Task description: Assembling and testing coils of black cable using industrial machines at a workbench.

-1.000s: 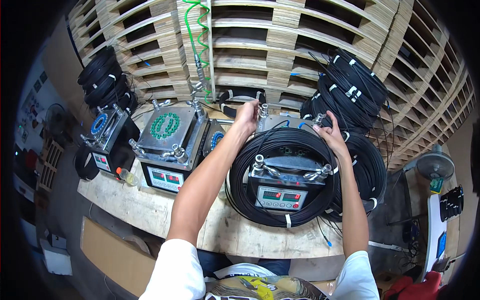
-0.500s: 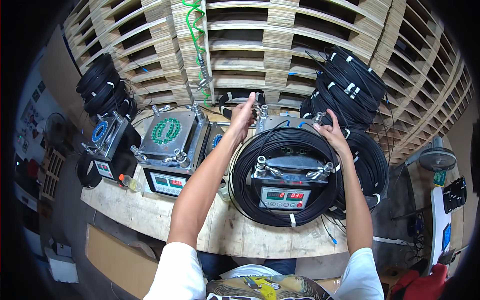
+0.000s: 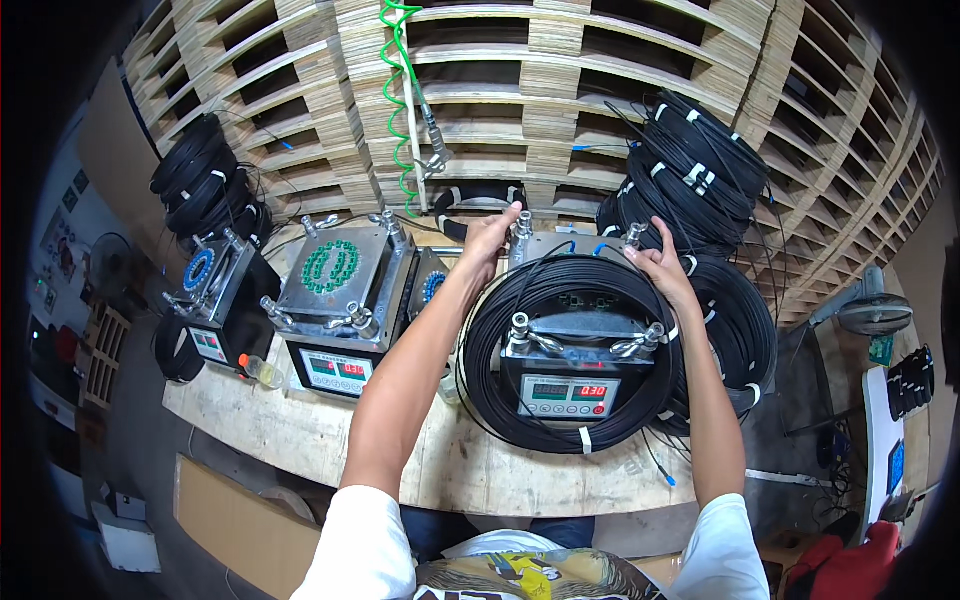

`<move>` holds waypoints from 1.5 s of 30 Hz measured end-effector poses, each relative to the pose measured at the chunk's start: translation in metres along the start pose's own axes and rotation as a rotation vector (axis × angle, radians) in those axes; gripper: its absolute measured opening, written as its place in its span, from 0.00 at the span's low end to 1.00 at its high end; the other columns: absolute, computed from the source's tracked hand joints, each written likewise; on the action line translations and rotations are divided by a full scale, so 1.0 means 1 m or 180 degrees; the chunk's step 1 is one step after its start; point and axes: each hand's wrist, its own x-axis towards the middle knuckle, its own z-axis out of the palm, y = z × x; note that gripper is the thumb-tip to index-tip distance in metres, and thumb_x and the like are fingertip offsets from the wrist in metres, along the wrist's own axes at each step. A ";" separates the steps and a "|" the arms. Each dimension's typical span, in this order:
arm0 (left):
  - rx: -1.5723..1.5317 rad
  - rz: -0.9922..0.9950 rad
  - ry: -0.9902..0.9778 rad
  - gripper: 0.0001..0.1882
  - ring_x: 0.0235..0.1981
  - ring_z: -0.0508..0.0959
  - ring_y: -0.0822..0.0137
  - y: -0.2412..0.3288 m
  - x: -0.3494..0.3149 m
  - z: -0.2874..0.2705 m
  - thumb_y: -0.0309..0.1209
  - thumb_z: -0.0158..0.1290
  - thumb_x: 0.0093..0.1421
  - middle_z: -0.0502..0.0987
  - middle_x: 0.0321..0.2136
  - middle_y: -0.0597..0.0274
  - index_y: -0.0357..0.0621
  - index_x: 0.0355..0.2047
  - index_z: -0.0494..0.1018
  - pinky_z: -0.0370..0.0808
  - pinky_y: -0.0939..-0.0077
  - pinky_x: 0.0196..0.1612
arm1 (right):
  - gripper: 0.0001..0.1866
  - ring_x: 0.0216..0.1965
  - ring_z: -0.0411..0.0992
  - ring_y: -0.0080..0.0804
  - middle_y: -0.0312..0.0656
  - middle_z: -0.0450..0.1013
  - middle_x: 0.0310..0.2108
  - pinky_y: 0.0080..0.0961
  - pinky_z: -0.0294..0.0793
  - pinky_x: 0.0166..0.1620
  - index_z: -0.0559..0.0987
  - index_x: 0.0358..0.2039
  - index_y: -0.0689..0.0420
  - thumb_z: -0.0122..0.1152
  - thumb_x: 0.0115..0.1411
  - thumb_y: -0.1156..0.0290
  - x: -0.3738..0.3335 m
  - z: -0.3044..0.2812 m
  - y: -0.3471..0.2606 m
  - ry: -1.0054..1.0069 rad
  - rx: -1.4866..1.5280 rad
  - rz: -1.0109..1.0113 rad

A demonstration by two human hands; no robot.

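Note:
A polishing machine [image 3: 570, 397] with a red-lit digital panel stands before me, with a coil of black cable [image 3: 478, 385] hanging round its front. My left hand [image 3: 487, 243] is at the rear left clamp knob [image 3: 523, 228], fingers curled and partly hidden, thumb against the post. Beside the rear right clamp knob [image 3: 637, 236], my right hand [image 3: 662, 270] has its thumb and forefinger spread, the thumb touching the post low down. Silver front clamps [image 3: 645, 345] stand inside the coil. Blue-tipped cable ends [image 3: 601, 248] show on the machine's top between my hands.
Two more machines [image 3: 340, 290] [image 3: 212, 290] stand to the left, beside a small orange-capped bottle [image 3: 262, 371]. Stacked black cable coils [image 3: 700, 170] rise at the back right, others [image 3: 205, 175] at the back left. Wooden pallets [image 3: 480, 75] form the back; a green coiled air hose [image 3: 397, 110] hangs there.
My left hand has lowered, its raised thumb coming down against the rear left clamp post. My right hand keeps its place. The machine's left display no longer shows a lit red digit.

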 end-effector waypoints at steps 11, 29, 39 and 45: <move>0.1923 0.2139 0.0375 0.17 0.47 0.73 0.55 0.031 -0.070 0.005 0.35 0.60 0.63 0.74 0.44 0.47 0.44 0.50 0.78 0.74 0.65 0.49 | 0.52 0.29 0.69 0.18 0.37 0.77 0.29 0.18 0.66 0.35 0.46 0.74 0.53 0.72 0.60 0.63 0.000 -0.019 0.011 0.0044 -0.0351 -0.0094; 0.1897 0.2967 -0.0423 0.11 0.64 0.68 0.48 -0.010 -0.223 -0.034 0.27 0.63 0.60 0.65 0.59 0.47 0.37 0.34 0.71 0.64 0.58 0.66 | 0.54 0.39 0.76 0.25 0.46 0.80 0.35 0.22 0.72 0.48 0.46 0.73 0.57 0.74 0.59 0.59 0.018 -0.018 0.027 -0.0029 -0.0287 -0.0372; 0.3183 0.2462 0.0540 0.09 0.29 0.76 0.60 -0.002 -0.258 -0.024 0.30 0.62 0.61 0.74 0.25 0.59 0.39 0.33 0.74 0.71 0.61 0.38 | 0.55 0.41 0.76 0.25 0.46 0.80 0.37 0.24 0.70 0.52 0.45 0.73 0.58 0.74 0.58 0.60 0.017 -0.015 0.024 -0.0060 -0.0132 -0.0304; 0.2243 0.2790 0.0053 0.12 0.23 0.66 0.69 0.006 -0.258 -0.019 0.25 0.64 0.58 0.69 0.25 0.62 0.36 0.40 0.73 0.67 0.75 0.28 | 0.55 0.41 0.76 0.25 0.46 0.80 0.38 0.23 0.70 0.51 0.46 0.73 0.57 0.75 0.57 0.59 0.016 -0.013 0.024 -0.0006 -0.0208 -0.0244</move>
